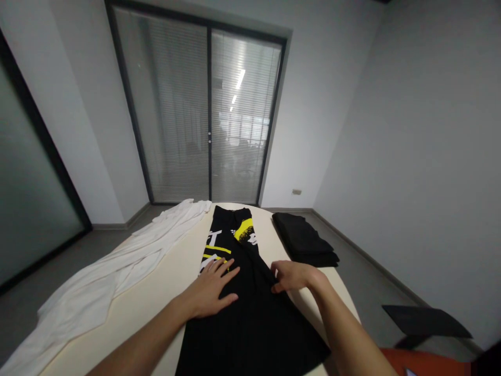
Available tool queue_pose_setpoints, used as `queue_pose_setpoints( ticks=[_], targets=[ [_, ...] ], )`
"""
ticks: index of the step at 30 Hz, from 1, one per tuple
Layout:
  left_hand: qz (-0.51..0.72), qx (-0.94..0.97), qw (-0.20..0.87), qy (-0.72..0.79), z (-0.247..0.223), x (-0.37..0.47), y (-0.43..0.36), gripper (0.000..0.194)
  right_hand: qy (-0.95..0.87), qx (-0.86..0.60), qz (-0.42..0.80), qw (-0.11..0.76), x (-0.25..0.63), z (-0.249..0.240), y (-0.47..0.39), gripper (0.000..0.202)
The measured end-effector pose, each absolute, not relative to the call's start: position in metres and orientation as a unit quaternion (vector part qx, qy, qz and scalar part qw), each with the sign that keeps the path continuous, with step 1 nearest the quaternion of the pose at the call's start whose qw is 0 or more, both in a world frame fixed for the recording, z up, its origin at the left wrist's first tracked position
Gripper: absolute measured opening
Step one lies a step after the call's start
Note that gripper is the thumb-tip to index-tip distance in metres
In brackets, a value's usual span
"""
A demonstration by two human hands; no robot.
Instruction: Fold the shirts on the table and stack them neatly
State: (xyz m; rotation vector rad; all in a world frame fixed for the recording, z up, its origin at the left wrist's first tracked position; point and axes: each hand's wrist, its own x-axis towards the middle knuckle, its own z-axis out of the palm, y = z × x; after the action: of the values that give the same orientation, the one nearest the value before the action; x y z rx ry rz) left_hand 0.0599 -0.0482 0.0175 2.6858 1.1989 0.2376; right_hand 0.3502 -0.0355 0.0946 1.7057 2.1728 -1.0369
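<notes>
- Black printed garment (250,313) lay lengthwise on the counter (156,292), left hand (211,290) open and flat on it.
- Right hand (290,275) curled, gripping the garment's edge.

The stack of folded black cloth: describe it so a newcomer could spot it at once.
On the cream table, look to the right edge, just beyond the person's right hand. There lies a low stack of folded black cloth. Unlike the spread-out black garment beside it, it shows no yellow or white print.
</notes>
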Motion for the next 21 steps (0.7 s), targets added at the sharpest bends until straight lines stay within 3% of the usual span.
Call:
queue_pose_setpoints(
  ticks=[6,9,11,14,18,21],
  targets=[
    [0.103,0.908,0.091,0.397,0.009,0.057,-0.046,0.066,0.682,0.458,-0.562,-0.091,0.371,0.099,-0.051,0.086],
    [0.108,0.907,0.088,0.396,0.010,0.058,-0.046,0.068,0.646,0.377,-0.658,-0.088,0.364,0.099,-0.055,0.116],
    [0.109,0.906,0.089,0.400,0.012,0.059,-0.047,0.070,0.636,0.340,-0.692,-0.037,0.353,0.095,-0.055,0.121],
    [0.114,0.902,0.088,0.408,0.016,0.061,-0.048,0.064,0.681,0.339,-0.649,-0.012,0.337,0.085,-0.052,0.101],
    [0.115,0.903,0.084,0.405,0.013,0.060,-0.047,0.058,0.795,0.395,-0.455,-0.073,0.324,0.076,-0.049,0.056],
    [0.114,0.907,0.082,0.397,0.009,0.059,-0.046,0.059,0.856,0.411,-0.310,-0.050,0.317,0.074,-0.048,0.049]
  ],
)
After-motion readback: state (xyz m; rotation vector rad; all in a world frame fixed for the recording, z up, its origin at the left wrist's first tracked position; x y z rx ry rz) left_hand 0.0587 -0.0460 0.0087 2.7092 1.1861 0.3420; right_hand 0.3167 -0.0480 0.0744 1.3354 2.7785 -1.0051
